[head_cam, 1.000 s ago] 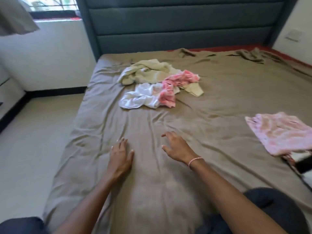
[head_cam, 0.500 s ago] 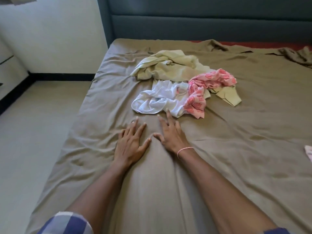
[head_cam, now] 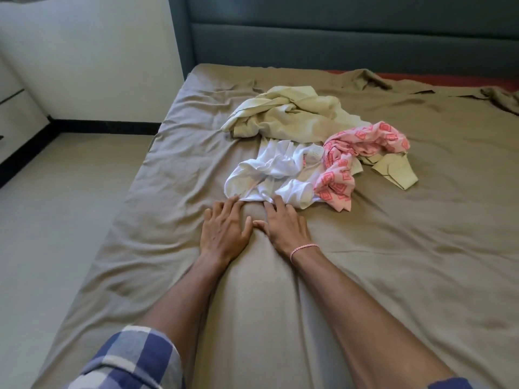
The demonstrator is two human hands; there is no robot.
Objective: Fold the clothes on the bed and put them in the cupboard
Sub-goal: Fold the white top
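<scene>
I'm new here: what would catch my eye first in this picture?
A crumpled heap mid-bed: a pale yellow garment farthest, a white garment nearest, a pink patterned garment at right. The left hand and right hand lie flat on the brown sheet, fingertips at the white garment's edge.

wall (head_cam: 98, 51): white, plain, left of the bed head, runs down to the floor
skirting (head_cam: 106, 127): black band at the wall base, turns the corner, continues along the left side
floor (head_cam: 56, 214): pale beige, smooth, left of the bed
headboard (head_cam: 337, 37): dark blue-grey, padded, horizontal panels
bed (head_cam: 421, 276): fills centre and right
sheet (head_cam: 196, 113): taupe, creased, rumpled far right near the headboard
mattress (head_cam: 449, 80): red strip between sheet and headboard, right side
white surface (head_cam: 16, 113): far left, dark horizontal line; wall or cabinet, can't tell
light: soft, brightest on wall and floor, headboard darker
</scene>
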